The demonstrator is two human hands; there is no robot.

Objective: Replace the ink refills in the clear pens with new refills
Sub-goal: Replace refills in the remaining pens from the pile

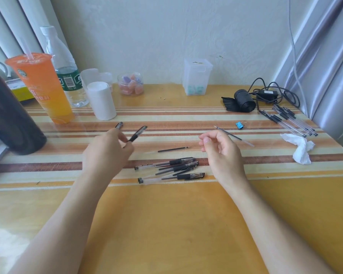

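1. I see a pale, textured wall (pixel 156 32) straight ahead.
2. A yellow wooden table (pixel 166 224) with striped bands stands against it.
3. A shiny grey curtain (pixel 325 60) hangs at my right in soft light.

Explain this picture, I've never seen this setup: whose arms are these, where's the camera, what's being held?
No machine: these are a person's bare arms, filmed by one wide-angle camera on their head, looking down at the striped yellow table. The left hand grips two clear plastic pen pieces, one with a black grip. The right hand is loosely curled and looks empty. Between them lie a few capped clear pens and a thin black ink refill. What look like spare refills lie far right.
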